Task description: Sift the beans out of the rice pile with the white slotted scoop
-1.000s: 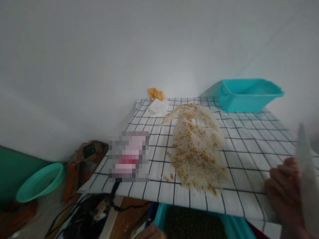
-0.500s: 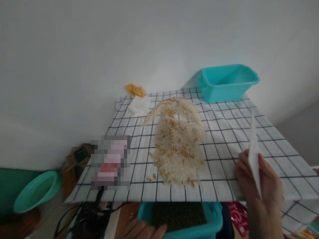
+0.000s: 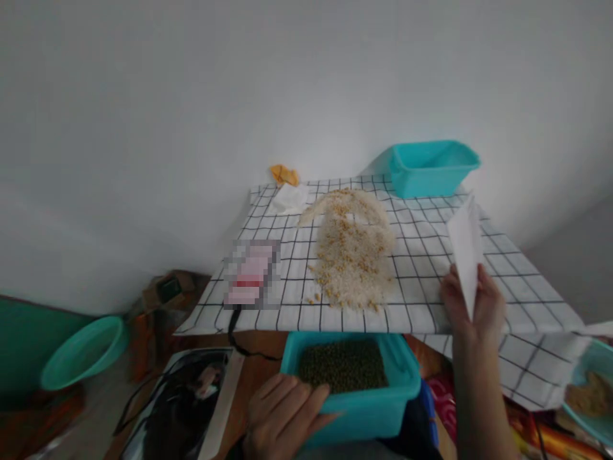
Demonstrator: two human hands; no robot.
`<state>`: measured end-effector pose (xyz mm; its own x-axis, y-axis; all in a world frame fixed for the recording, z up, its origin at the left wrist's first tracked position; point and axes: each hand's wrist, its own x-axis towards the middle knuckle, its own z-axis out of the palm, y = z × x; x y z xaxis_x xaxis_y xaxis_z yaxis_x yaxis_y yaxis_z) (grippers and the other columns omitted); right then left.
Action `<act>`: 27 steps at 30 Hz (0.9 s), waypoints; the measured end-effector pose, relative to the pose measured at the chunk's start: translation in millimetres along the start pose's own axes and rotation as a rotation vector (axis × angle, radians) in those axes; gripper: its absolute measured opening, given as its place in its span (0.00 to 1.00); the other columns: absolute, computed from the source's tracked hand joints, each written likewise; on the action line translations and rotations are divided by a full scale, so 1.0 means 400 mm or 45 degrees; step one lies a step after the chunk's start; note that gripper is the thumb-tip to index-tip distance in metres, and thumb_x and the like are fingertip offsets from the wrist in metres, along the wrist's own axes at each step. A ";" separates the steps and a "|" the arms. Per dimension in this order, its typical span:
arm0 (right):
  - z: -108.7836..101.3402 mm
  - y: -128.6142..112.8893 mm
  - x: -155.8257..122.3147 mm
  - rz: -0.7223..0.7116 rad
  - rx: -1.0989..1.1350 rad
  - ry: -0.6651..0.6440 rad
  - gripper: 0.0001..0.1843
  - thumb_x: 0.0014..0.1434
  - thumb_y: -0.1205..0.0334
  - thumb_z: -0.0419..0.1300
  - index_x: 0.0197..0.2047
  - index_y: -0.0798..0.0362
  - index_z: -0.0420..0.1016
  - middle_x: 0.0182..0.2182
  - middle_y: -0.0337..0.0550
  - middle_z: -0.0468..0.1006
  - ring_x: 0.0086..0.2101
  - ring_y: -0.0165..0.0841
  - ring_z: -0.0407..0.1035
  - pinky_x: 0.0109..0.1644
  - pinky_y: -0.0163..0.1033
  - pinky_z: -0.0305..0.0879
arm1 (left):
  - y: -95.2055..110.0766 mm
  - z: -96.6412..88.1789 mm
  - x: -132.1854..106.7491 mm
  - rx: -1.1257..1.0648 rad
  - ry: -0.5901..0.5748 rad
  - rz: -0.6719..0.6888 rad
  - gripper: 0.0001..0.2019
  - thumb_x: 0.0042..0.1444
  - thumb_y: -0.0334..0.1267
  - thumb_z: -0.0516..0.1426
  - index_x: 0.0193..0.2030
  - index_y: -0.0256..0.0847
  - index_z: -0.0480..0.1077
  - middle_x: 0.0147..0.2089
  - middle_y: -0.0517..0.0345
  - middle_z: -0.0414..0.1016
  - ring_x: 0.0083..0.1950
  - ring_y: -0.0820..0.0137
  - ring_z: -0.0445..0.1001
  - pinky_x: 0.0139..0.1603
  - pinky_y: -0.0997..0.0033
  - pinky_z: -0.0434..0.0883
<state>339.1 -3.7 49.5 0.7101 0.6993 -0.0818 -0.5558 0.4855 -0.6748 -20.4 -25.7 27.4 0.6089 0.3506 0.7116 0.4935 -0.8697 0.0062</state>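
Two hands: left (image 3: 282,415) flat against teal tub (image 3: 352,399); right (image 3: 472,303) pinching white card (image 3: 464,249).

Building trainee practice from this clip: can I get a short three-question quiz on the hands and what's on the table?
1. What does the right hand hold? A) a spoon B) a white sheet of paper C) a cup
2. True or false: the pile of grain lies on the checked cloth, apart from both hands.
3. Which container does the left hand touch?
Key: 1 B. 2 True. 3 The near turquoise tub, filled with small dark green beans.
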 end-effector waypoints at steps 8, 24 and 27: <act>0.008 0.007 0.026 -0.111 -0.084 0.017 0.09 0.51 0.60 0.65 0.38 0.49 0.76 0.33 0.38 0.80 0.34 0.31 0.74 0.33 0.32 0.74 | 0.014 -0.028 0.080 -0.010 0.158 0.144 0.10 0.69 0.37 0.57 0.37 0.38 0.76 0.22 0.65 0.76 0.24 0.73 0.76 0.31 0.69 0.72; 0.030 0.007 0.007 -0.062 -0.094 0.000 0.14 0.50 0.61 0.64 0.42 0.54 0.78 0.35 0.42 0.82 0.35 0.34 0.77 0.31 0.33 0.76 | 0.015 0.008 0.093 -0.002 0.228 0.185 0.11 0.68 0.39 0.57 0.34 0.40 0.74 0.21 0.66 0.73 0.22 0.73 0.75 0.27 0.69 0.72; 0.027 0.007 0.007 -0.052 -0.098 0.001 0.14 0.51 0.59 0.65 0.42 0.53 0.78 0.36 0.42 0.82 0.37 0.34 0.77 0.34 0.33 0.76 | 0.008 0.016 0.089 -0.001 0.173 0.204 0.10 0.68 0.38 0.58 0.35 0.39 0.75 0.21 0.66 0.74 0.23 0.73 0.75 0.28 0.69 0.71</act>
<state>334.8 5.1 55.1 0.7321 0.6791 -0.0535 -0.4912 0.4718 -0.7323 7.0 -13.7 48.3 0.5905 0.1575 0.7915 0.3964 -0.9109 -0.1144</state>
